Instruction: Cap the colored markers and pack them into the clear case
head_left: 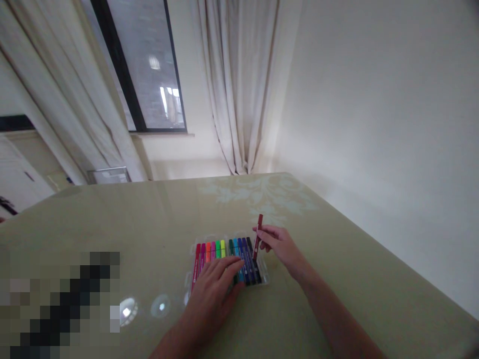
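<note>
A clear plastic case (265,277) lies on the table with several coloured markers (213,249) in a row, from red through orange, pink, green and yellow to blues and black. My left hand (213,294) rests flat on the near part of the case, fingers spread over the markers. My right hand (279,244) pinches a dark red marker (259,230) and holds it tilted upright, its lower end at the right side of the case.
The olive-green table (337,279) with a pale floral print reaches a white wall on the right. Curtains (239,85) and a dark window (149,65) stand behind its far edge. A blurred patch (60,304) covers the near left.
</note>
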`<state>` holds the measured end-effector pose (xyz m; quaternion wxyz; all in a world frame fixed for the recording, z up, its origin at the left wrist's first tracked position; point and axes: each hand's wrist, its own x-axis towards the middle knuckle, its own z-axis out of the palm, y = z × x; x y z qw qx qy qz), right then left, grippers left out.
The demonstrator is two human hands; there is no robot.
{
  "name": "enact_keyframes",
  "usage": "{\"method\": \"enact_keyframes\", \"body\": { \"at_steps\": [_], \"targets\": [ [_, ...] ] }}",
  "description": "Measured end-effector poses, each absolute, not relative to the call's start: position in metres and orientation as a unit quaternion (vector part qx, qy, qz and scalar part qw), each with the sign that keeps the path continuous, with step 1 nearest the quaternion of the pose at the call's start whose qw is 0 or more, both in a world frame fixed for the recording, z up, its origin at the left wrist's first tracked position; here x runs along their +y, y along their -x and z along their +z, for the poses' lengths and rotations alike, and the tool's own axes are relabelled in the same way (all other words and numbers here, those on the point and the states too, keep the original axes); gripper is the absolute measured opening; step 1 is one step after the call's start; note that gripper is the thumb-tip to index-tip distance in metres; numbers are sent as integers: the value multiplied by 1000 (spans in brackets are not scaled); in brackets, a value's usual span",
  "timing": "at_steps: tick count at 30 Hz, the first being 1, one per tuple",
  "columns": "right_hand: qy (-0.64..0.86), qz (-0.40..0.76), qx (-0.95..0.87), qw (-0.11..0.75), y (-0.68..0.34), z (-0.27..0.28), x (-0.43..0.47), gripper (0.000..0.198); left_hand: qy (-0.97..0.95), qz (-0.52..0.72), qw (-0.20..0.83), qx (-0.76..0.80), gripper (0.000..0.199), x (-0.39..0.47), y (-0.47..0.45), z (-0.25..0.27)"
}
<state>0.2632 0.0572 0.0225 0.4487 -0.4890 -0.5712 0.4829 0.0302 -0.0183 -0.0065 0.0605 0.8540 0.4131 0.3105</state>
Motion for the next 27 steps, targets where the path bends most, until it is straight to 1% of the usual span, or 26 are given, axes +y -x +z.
{"method": "enact_keyframes", "body": {
  "at_steps": [4, 6, 12, 15, 21, 27],
  "targets": [
    [526, 477, -628, 318, -280, 17, 60, 29, -906, 213, 62, 360, 56, -28, -37, -4],
    [544, 469, -633, 290, -279, 14, 58, 25, -917, 182, 73, 347, 59, -31, -40, -2],
    [583, 396, -655, 273, -268, 11, 53, 20, -924, 145, 79, 346, 51, -30, -43, 1],
    [598, 372, -659, 264, -267, 15, 51, 18, -924, 139, 78, 347, 51, -30, -43, 1],
    [604, 362, -665, 249, -265, 18, 49, 17, -923, 140, 76, 351, 54, -31, -43, 0],
    [631, 354, -639, 260, -263, 17, 48, 8, -921, 154, 70, 351, 55, -30, -44, -1]
  ]
}}
